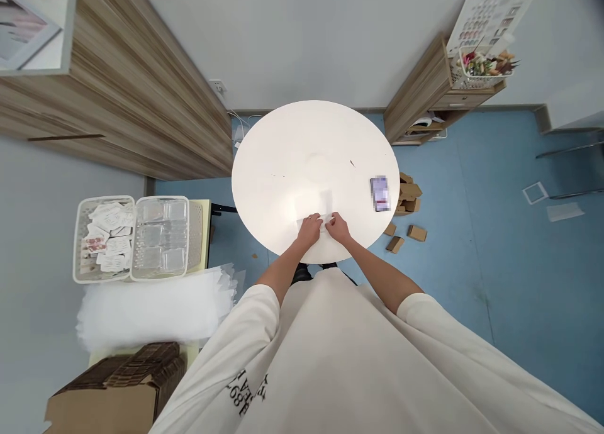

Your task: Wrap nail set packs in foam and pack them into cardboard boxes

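At the table: a round white tabletop (283, 151) fills the middle of the view, its near edge against the person's white T-shirt (330, 339).
Left hand: the left hand (309, 229) curves downward on the near part of the tabletop, fingers bunched on the sheet; whether it pinches cannot be told.
Right hand: the right hand (338, 228) sits just beside the left, fingers angled in on the same sheet; any pinch is hidden too.
Sheet: a pale flat sheet (301, 221) lies under both hands near the table's edge, its material too washed out to tell.
Tabletop, right side: a blurred purple card-like item (380, 194) lies flat by the rim.
Right of the table: flat kraft-card pieces (408, 194) are heaped on the blue floor (472, 295), with two more (417, 233) lying apart.
Left of the table: a white basket of printed cards (104, 236) sits touching a clear compartment tray (160, 238) on a pale yellow surface (202, 226), above a mound of white translucent film (151, 314) and a brown cardboard carton (117, 390).
Room: a wood-grain cabinet (113, 107) runs along the left, with a wall socket (218, 88) beyond it; a wooden shelf unit (425, 100) stands at the far right, a basket of dried flowers (486, 66) on top.
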The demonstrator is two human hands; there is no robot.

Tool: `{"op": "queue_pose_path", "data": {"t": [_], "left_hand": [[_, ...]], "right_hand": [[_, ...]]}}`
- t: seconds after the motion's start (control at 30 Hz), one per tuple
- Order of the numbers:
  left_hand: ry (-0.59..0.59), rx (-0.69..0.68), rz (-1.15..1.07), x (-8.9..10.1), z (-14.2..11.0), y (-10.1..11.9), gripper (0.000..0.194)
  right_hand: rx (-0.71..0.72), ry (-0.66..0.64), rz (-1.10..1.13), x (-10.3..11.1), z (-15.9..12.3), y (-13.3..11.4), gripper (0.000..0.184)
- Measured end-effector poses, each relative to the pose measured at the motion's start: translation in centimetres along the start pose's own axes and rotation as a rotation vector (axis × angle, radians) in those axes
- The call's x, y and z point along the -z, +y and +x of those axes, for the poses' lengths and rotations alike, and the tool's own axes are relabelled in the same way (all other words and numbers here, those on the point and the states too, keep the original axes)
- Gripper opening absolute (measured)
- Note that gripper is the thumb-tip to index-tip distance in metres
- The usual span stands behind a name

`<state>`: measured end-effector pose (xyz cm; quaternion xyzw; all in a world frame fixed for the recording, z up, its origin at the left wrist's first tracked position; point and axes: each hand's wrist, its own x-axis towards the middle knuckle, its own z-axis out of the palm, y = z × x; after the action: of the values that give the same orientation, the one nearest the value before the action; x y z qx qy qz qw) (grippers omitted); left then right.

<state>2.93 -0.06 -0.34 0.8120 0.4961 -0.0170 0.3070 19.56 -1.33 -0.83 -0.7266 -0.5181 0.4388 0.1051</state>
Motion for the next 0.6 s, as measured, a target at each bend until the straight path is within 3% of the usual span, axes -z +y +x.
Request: {"op": "queue_pose_path", "data": {"t": [0.17, 0.27, 0.37, 0.47, 0.6], "left_hand": [[0.017, -0.024, 0.006, 0.2, -1.4, -0.4, 0.050], [0.067, 0.047, -0.034, 0.3, -2.7, -0.5, 0.053], [0.149, 0.290, -0.094, 0.2, -3.9, -1.0, 0.048], [0.157, 0.558, -0.167, -0.1, -4.5, -2.0, 0.041], [0.123, 0.753, -0.362, -0.5, -4.4, -3.2, 0.039]], "right_hand": [[0.084, -0.085, -0.120, -0.6, -0.3, -0.9, 0.035], [0.125, -0.111, -0.172, -0.6, -0.6, -1.3, 0.040], [0.167, -0.103, -0.279, -0.7, -1.0, -1.7, 0.044], [0.178, -0.127, -0.386, -0.9, -1.1, -2.1, 0.047], [0.186, -0.145, -0.469, -1.4, -0.9, -2.5, 0.049]]}}
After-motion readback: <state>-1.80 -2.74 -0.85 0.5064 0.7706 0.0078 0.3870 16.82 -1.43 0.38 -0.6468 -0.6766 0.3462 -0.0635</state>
